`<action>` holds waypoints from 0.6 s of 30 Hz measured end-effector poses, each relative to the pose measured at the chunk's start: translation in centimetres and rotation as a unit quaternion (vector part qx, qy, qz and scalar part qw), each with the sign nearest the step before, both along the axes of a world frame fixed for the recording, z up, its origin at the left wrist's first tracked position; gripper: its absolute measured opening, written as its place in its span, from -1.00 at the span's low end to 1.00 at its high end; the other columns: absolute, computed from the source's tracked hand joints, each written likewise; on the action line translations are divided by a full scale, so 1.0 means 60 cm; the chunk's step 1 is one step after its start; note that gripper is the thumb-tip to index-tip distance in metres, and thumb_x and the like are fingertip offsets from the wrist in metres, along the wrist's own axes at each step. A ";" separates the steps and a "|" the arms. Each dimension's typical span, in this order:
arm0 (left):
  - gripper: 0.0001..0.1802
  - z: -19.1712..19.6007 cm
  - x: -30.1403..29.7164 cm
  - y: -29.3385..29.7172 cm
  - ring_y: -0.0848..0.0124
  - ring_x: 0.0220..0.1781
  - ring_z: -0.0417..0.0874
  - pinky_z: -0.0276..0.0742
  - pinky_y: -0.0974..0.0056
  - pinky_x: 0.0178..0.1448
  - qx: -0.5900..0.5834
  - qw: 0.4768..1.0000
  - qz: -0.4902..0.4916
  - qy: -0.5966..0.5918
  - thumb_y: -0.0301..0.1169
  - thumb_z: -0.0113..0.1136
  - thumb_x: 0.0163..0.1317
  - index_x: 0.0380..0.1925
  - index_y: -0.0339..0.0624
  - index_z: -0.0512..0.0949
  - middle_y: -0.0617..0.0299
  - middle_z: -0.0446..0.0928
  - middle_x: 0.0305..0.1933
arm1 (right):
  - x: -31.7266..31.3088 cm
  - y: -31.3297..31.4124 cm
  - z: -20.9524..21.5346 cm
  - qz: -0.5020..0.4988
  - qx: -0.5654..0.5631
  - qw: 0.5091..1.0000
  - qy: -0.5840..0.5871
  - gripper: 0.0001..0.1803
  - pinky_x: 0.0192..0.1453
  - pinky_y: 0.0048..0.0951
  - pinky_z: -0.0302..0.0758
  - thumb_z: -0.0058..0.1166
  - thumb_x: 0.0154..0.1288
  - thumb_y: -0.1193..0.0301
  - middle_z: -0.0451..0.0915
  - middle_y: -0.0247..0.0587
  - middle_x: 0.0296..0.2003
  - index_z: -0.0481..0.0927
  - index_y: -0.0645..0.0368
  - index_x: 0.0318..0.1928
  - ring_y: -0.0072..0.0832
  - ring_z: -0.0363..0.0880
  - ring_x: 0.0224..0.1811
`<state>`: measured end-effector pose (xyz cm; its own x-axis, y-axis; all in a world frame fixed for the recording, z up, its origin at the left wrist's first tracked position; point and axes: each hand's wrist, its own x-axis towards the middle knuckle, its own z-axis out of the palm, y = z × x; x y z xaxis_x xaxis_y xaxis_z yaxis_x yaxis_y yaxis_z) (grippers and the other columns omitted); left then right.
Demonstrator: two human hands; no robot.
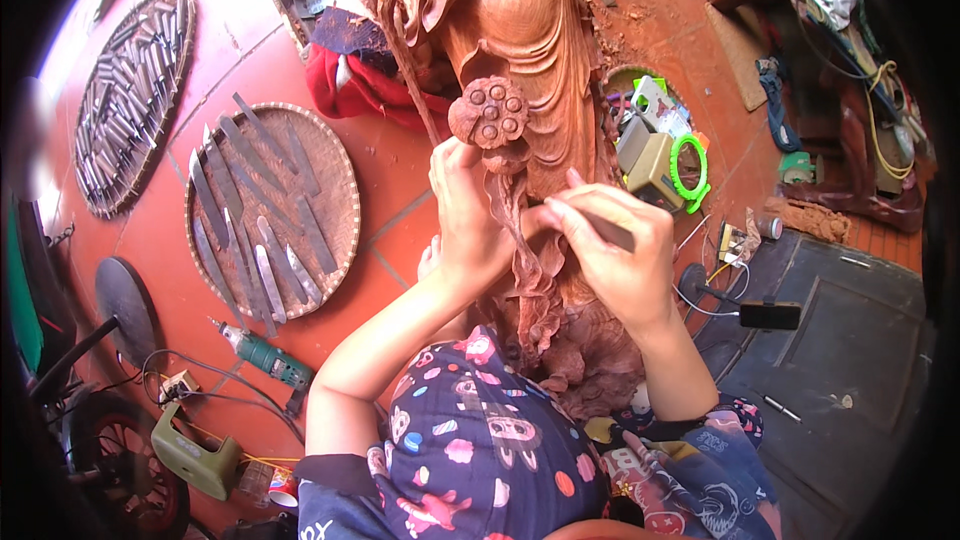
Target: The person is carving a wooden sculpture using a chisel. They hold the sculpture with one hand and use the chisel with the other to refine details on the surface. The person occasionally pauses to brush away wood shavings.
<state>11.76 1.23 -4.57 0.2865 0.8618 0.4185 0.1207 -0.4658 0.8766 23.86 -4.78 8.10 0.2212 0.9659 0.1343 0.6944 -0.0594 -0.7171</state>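
Note:
In front of me lies a large reddish-brown wood carving with flowing robe folds. A carved lotus pod with round seeds tops a twisted stem at its near part. My left hand is closed round the stem just below the pod, its thumb side near the pod's rim. On the stem's right side my right hand is closed in a pinch, fingertips close to the wood. Something dark and flat shows between its fingers, but its kind is hidden.
To the left are a round woven tray of flat blades and another tray heaped with metal tools. A green power tool lies nearer. Right of the carving are a bright green ring and a phone on a stand.

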 end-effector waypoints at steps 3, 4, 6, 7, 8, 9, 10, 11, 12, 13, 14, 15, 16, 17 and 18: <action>0.18 -0.005 0.002 -0.007 -0.09 0.30 0.33 0.24 -0.06 0.40 0.013 1.000 0.017 0.002 0.05 0.60 -0.06 0.36 -0.41 0.12 -0.18 0.22 0.24 | 0.002 -0.004 0.006 0.046 0.001 0.999 0.005 -0.94 0.23 -0.20 0.63 0.23 0.26 0.60 0.72 -0.05 -0.37 0.72 0.33 -0.28 -0.16 0.75 -0.31; 0.20 -0.008 -0.007 -0.012 -0.11 0.31 0.31 0.23 -0.07 0.41 0.037 0.999 -0.005 0.005 0.05 0.61 -0.10 0.36 -0.39 0.12 -0.19 0.21 0.25 | 0.008 -0.010 0.012 0.081 -0.031 0.996 0.021 -0.94 0.22 -0.20 0.63 0.23 0.25 0.60 0.72 -0.04 -0.36 0.72 0.33 -0.28 -0.15 0.75 -0.31; 0.19 0.000 -0.020 -0.007 -0.07 0.32 0.31 0.22 -0.04 0.43 0.014 0.999 -0.037 0.012 0.04 0.62 -0.11 0.35 -0.37 0.13 -0.15 0.22 0.25 | 0.012 -0.012 0.007 0.086 -0.039 0.995 -0.024 -0.93 0.18 -0.22 0.65 0.23 0.26 0.58 0.72 -0.05 -0.35 0.72 0.34 -0.28 -0.16 0.74 -0.32; 0.18 -0.002 -0.015 -0.004 -0.06 0.33 0.31 0.22 -0.02 0.43 -0.004 1.000 -0.027 -0.001 0.04 0.62 -0.10 0.35 -0.36 0.14 -0.14 0.23 0.25 | 0.011 -0.005 0.002 0.069 -0.018 0.997 -0.027 -0.93 0.18 -0.22 0.66 0.23 0.26 0.57 0.72 -0.05 -0.35 0.72 0.34 -0.28 -0.16 0.74 -0.32; 0.16 -0.006 -0.004 -0.002 -0.04 0.33 0.31 0.21 -0.01 0.44 -0.022 1.000 -0.017 -0.014 0.03 0.61 -0.10 0.34 -0.35 0.15 -0.12 0.23 0.25 | 0.010 -0.001 -0.001 0.053 0.003 0.998 -0.029 -0.92 0.17 -0.22 0.66 0.23 0.27 0.56 0.72 -0.06 -0.35 0.72 0.34 -0.28 -0.16 0.74 -0.32; 0.15 -0.011 0.001 -0.002 -0.03 0.34 0.31 0.21 0.01 0.44 -0.041 0.999 -0.010 -0.024 0.02 0.61 -0.09 0.34 -0.34 0.15 -0.10 0.24 0.25 | 0.007 -0.002 0.000 0.011 -0.015 1.000 0.013 -0.90 0.14 -0.22 0.68 0.22 0.28 0.55 0.72 -0.05 -0.33 0.71 0.35 -0.26 -0.15 0.75 -0.29; 0.13 -0.009 0.001 -0.002 -0.02 0.34 0.31 0.21 0.02 0.44 -0.041 0.999 0.001 -0.026 0.01 0.60 -0.08 0.34 -0.34 0.16 -0.09 0.24 0.25 | 0.004 -0.003 -0.001 0.016 0.009 1.000 -0.006 -0.90 0.15 -0.21 0.67 0.22 0.28 0.55 0.72 -0.05 -0.33 0.71 0.35 -0.25 -0.14 0.75 -0.29; 0.11 -0.006 0.001 -0.001 0.00 0.34 0.31 0.21 0.03 0.44 -0.040 0.999 0.012 -0.029 0.01 0.59 -0.07 0.34 -0.33 0.16 -0.08 0.24 0.25 | -0.001 -0.004 -0.001 0.021 0.034 0.999 -0.025 -0.89 0.17 -0.21 0.66 0.22 0.28 0.54 0.72 -0.05 -0.32 0.70 0.35 -0.23 -0.14 0.75 -0.29; 0.10 -0.004 0.007 -0.001 0.01 0.35 0.31 0.21 0.04 0.44 -0.039 0.998 0.021 -0.036 0.00 0.58 -0.06 0.33 -0.33 0.17 -0.07 0.25 0.25 | 0.001 -0.006 -0.001 0.025 0.057 0.997 -0.050 -0.89 0.18 -0.20 0.66 0.22 0.29 0.54 0.72 -0.04 -0.32 0.70 0.35 -0.22 -0.13 0.75 -0.28; 0.10 -0.008 0.003 -0.001 0.00 0.33 0.32 0.21 0.00 0.44 0.019 0.999 0.033 0.005 0.02 0.56 -0.06 0.33 -0.33 0.17 -0.07 0.25 0.24 | 0.010 -0.009 -0.006 0.051 0.058 0.996 -0.041 -0.87 0.22 -0.19 0.64 0.22 0.29 0.54 0.71 -0.03 -0.29 0.70 0.33 -0.19 -0.10 0.75 -0.21; 0.22 -0.014 -0.006 -0.005 -0.06 0.33 0.31 0.23 -0.04 0.42 0.027 1.000 0.008 0.012 0.07 0.60 -0.11 0.37 -0.39 0.12 -0.13 0.23 0.25 | 0.014 -0.016 -0.002 0.065 0.006 0.998 -0.003 -0.88 0.28 -0.15 0.61 0.23 0.29 0.53 0.71 -0.04 -0.28 0.69 0.33 -0.22 -0.08 0.75 -0.18; 0.34 -0.020 -0.018 -0.006 -0.12 0.32 0.30 0.25 -0.09 0.40 0.036 0.999 -0.016 0.021 0.13 0.64 -0.17 0.40 -0.44 0.06 -0.19 0.20 0.27 | 0.014 -0.017 0.000 0.065 -0.013 0.998 -0.005 -0.89 0.23 -0.14 0.63 0.24 0.29 0.52 0.71 -0.06 -0.27 0.69 0.33 -0.24 -0.07 0.75 -0.19; 0.38 -0.021 -0.024 -0.006 -0.12 0.33 0.29 0.23 -0.10 0.42 0.060 0.997 -0.026 0.030 0.16 0.64 -0.20 0.42 -0.44 0.04 -0.19 0.19 0.28 | 0.015 -0.018 0.001 0.065 -0.032 0.997 -0.006 -0.89 0.18 -0.13 0.65 0.25 0.30 0.50 0.71 -0.07 -0.26 0.68 0.32 -0.27 -0.07 0.75 -0.19; 0.46 -0.027 -0.021 -0.010 -0.13 0.36 0.26 0.20 -0.10 0.45 0.043 0.998 -0.011 0.048 0.21 0.64 -0.27 0.44 -0.44 0.00 -0.20 0.17 0.32 | 0.013 -0.015 0.001 0.046 0.017 0.999 -0.023 -0.90 0.10 -0.16 0.67 0.25 0.30 0.51 0.71 -0.08 -0.27 0.68 0.32 -0.28 -0.10 0.76 -0.22; 0.53 -0.036 -0.020 -0.015 -0.15 0.40 0.23 0.16 -0.10 0.48 0.025 0.997 0.003 0.069 0.26 0.64 -0.34 0.45 -0.43 -0.04 -0.22 0.15 0.35 | 0.009 -0.011 -0.004 0.027 0.064 0.997 -0.038 -0.90 0.03 -0.19 0.68 0.26 0.30 0.51 0.71 -0.08 -0.28 0.67 0.32 -0.29 -0.13 0.77 -0.24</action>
